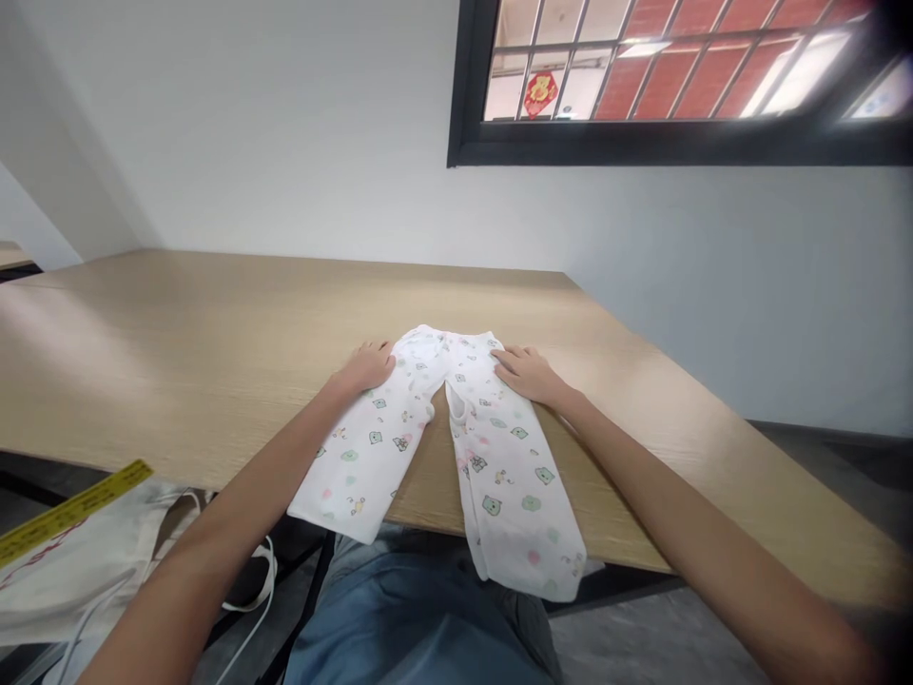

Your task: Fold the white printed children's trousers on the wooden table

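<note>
White pants, printed with small green and pink figures, lay flat on the table, their two legs splayed toward the person and the cuffs hanging over its near edge. Their long axis ran straight away from the body. At the far end the left hand and right hand rested open, palms down, one on each side of the waistband, equally near.

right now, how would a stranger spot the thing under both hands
Look at the long wooden table by the white wall. At its near edge lie small white pants, legs hanging over the edge, left hand and right hand flat on the waist. They are the only cloth on the table, dotted with green and pink prints.
</note>
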`<state>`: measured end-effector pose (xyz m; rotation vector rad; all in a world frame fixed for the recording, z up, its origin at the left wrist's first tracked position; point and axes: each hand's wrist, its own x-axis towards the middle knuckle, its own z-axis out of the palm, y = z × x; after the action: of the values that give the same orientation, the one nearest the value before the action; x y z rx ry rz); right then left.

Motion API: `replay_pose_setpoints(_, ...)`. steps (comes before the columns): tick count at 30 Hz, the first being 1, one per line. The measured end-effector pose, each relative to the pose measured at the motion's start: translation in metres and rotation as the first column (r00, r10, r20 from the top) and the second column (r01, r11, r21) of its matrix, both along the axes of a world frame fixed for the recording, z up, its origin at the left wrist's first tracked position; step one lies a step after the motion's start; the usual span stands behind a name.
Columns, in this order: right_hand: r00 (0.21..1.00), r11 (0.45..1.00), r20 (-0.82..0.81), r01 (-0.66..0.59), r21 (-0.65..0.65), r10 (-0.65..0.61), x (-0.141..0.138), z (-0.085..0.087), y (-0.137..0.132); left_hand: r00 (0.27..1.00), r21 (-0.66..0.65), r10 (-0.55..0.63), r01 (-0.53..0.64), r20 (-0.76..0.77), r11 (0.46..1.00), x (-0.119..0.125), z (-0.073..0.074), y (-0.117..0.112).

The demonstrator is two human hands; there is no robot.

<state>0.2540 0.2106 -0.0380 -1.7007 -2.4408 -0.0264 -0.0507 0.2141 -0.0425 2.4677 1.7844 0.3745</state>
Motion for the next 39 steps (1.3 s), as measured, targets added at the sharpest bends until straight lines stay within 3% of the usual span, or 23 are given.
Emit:
replay_pose_setpoints(29, 1.000, 1.000, 0.005, 0.013, -0.025, -0.012, -0.002, 0.002, -0.003, 1.000, 0.005, -0.017, 0.017, -0.001, 1.000, -0.001, -0.002, 0.004)
replay_pose_setpoints(39, 0.998, 0.999, 0.057, 0.035, 0.024, -0.036, 0.007, -0.013, 0.028, 0.997, 0.032, 0.030, -0.027, -0.077, 0.999, 0.002, 0.010, -0.001)
